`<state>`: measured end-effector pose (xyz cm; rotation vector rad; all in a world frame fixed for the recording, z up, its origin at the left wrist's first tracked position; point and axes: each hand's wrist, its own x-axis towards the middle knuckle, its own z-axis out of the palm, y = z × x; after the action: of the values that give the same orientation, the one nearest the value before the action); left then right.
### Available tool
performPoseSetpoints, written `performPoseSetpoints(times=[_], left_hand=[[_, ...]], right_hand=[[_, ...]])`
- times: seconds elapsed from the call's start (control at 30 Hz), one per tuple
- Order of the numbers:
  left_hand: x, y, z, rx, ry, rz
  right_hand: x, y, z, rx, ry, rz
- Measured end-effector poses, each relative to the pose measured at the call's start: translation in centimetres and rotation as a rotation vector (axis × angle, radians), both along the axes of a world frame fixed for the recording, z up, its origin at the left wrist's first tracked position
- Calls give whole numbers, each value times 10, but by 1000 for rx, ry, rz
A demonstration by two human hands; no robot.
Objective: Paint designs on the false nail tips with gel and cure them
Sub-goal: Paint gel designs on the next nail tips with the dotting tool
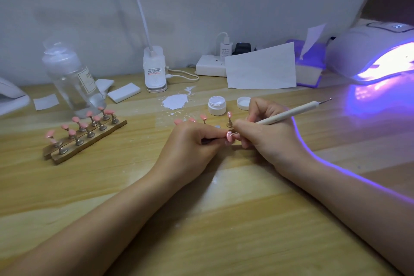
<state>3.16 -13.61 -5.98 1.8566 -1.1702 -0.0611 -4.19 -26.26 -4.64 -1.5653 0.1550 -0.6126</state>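
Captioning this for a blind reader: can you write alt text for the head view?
A left hand pinches a pink nail tip while the right hand dots it with a dotting pen over a wooden table. Open white gel jar behind; UV lamp glows at right.

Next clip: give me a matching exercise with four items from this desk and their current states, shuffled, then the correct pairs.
Things:
1. curing lamp
2. gel jar
3. dotting tool
4. pink nail tip

States:
A. pinched in the left hand
B. lit violet
C. open, lid beside it
D. held in the right hand

Pairs: 1-B, 2-C, 3-D, 4-A
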Motion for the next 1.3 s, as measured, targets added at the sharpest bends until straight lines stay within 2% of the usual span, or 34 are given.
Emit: performPoseSetpoints(times=[1.3], left_hand=[[0, 0, -2, -21, 0, -22]], right_hand=[[1, -1, -1, 29, 4, -1]])
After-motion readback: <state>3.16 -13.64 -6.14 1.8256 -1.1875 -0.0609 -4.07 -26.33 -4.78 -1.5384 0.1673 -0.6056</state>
